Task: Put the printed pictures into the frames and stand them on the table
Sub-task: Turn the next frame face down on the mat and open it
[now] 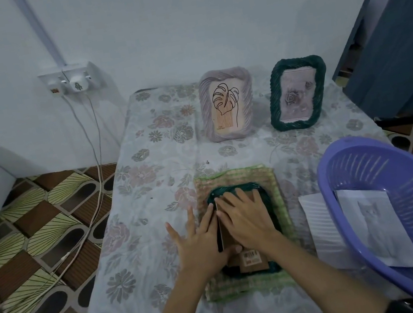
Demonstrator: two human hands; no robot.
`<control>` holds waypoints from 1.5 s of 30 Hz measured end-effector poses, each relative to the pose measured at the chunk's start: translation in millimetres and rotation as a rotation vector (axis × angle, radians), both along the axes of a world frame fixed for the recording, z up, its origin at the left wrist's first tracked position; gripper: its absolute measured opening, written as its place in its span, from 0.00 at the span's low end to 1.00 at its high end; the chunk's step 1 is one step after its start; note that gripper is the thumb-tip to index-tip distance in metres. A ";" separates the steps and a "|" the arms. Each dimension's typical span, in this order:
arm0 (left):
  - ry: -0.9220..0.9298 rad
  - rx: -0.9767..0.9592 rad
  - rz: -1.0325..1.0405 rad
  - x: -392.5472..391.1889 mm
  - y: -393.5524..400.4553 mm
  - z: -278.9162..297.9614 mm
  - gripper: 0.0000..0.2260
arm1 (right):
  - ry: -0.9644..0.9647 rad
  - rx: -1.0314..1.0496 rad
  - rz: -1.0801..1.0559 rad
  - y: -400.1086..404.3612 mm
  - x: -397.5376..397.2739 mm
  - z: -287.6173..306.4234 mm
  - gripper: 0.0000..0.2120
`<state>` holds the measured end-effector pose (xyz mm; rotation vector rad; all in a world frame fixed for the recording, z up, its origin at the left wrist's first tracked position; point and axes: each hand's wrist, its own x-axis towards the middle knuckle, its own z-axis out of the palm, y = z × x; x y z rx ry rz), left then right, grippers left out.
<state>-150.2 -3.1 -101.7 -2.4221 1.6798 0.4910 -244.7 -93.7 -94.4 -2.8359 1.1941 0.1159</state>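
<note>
Floral-cloth bench (146, 167) against a pale wall, patterned floor around it. Your left hand (200, 237) lies flat, fingers spread, on the left edge of the dark green frame (276, 268), thumb tucked under the cardboard backing (249, 264); your right hand (246, 218) is flat too, fingers straight, pressing down on that backing. The frame lies face down on a green checked mat (250, 286), right under both hands, long axis running away from you, so both hands are equally near it. My guess: you're seating the backing, and the next move is standing the frame up. A barcode sticker (251, 256) sits on the backing's near end; its print is too small to read. Farther back two filled frames already stand upright: a lilac frame (228, 104) with a leaf drawing and a green frame (297, 93) with a rose picture. On your right, a purple basket (342, 182) holds a cat print (375, 226).
</note>
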 end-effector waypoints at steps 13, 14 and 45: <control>0.028 0.030 0.015 0.8 -0.4 3.0 0.43 | -0.061 0.191 -0.013 -12.9 9.4 0.1 0.24; 0.023 0.033 0.014 1.0 -0.3 1.5 0.43 | -0.087 0.204 -0.026 -12.9 8.3 1.8 0.24; 1.449 -0.672 0.842 -33.8 30.6 123.9 0.05 | -1.143 1.099 -0.762 13.7 -85.2 100.3 0.06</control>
